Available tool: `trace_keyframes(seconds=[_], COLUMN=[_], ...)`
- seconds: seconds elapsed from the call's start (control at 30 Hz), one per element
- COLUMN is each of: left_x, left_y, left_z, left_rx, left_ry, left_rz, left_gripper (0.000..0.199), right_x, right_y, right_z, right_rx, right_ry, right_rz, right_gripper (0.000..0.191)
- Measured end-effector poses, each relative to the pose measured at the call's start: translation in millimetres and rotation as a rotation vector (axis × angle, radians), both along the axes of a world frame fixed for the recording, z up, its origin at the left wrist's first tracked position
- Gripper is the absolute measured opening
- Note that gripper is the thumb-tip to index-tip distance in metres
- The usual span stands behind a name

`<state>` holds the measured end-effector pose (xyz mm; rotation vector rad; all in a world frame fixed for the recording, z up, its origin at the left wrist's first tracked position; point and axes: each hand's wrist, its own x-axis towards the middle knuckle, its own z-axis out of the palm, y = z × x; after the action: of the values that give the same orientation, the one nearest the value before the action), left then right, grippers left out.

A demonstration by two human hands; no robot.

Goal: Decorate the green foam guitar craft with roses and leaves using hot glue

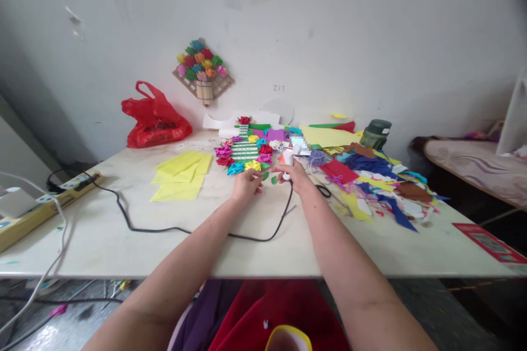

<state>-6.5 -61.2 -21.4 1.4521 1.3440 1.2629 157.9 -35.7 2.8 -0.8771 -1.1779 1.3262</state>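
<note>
A flat craft piece (246,149) with green and white strips, edged by crepe-paper flowers in several colours, lies on the table. My left hand (247,185) is at its lower edge, just below the yellow flower (252,165), with its fingers curled together; whatever they hold is too small to make out. To the right, my right hand (297,174) is wrapped round a white glue gun (289,163), whose black cord (284,219) hangs down from the handle. Small green leaf pieces (274,180) lie between my hands.
Yellow paper sheets (183,175) and a red plastic bag (158,120) are on the left. A power strip (78,184) sits at the left edge. Paper scraps (370,167) and a dark green bottle (376,134) fill the right side. The black cord crosses the table's front.
</note>
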Motion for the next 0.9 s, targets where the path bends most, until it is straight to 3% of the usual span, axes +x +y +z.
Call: trace_keyframes(seconds=[0.13, 0.47, 0.77, 0.9], left_x=[-5.1, -9.0, -14.4, -11.4], left_y=[3.8, 6.4, 11.3, 8.3], left_z=[-3.2, -7.6, -9.3, -7.7], left_rx=[0.108, 0.325, 0.465, 0.427], left_ry=[0.09, 0.363, 0.349, 0.22], left_rz=[0.062, 0.029, 0.031, 0.008], left_gripper=[0.009, 0.013, 0.012, 0.009], right_x=[-9.2, -17.4, -18.3, -19.1], right_y=[-0.7, -2.9, -3.6, -2.4], right_z=[-2.8, -4.6, -5.8, -7.6], right_rx=[0.008, 0.018, 0.051, 0.07], right_ry=[0.049, 0.075, 0.059, 0.049], right_rz=[0.041, 0.059, 0.082, 0.076], right_gripper=[0.035, 0.036, 0.038, 0.038])
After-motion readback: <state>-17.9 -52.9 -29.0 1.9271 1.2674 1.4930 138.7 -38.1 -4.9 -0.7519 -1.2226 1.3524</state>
